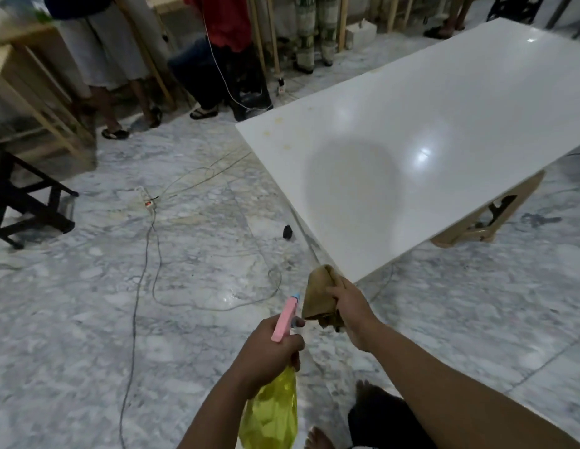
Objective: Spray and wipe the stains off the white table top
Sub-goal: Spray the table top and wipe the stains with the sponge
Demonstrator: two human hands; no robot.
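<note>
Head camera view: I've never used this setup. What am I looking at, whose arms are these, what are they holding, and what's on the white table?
There is no machine here. One wide-angle camera sits on a person's head, looking forward and down, so the two arms reaching in from the bottom are that person's own. The left hand grips a spray bottle with a pink trigger head and a yellow body. The right hand holds a bunched brown cloth. Both are above the marble floor, just short of the near corner of the white table top. Nothing stands on the table; faint yellowish stains show near its far left edge. Cables and a power strip lie on the floor, and other people stand behind.
</note>
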